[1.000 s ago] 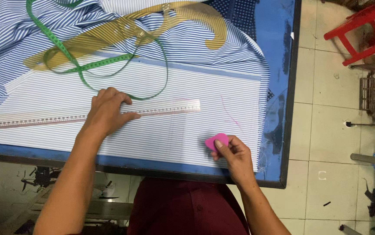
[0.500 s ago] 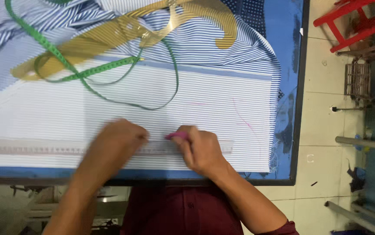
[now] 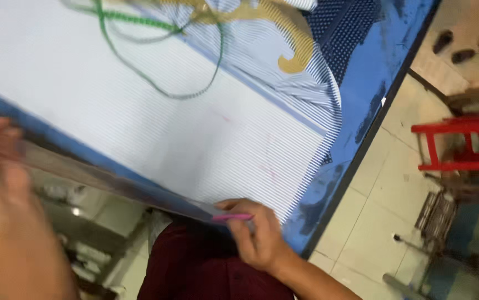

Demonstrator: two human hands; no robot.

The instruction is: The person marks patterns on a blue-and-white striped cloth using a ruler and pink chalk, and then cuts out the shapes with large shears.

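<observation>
My right hand is at the table's near edge, pinching a flat pink piece of tailor's chalk. The chalk touches the right end of a long clear ruler, which runs slanted along the front edge of the blue-and-white striped fabric. My left hand is large and blurred at the far left, gripping the ruler's left end. Faint pink chalk marks show on the fabric.
A green tape measure loops over the fabric at the back, beside a yellow curved pattern ruler. The blue table ends at the right. Beyond it are a tiled floor, a red plastic stool and metal frames.
The view has swung and tilted hard. The ruler has slid from the middle of the fabric to its near edge. My left hand has pulled left, and my right hand with the chalk now sits at the ruler's right end.
</observation>
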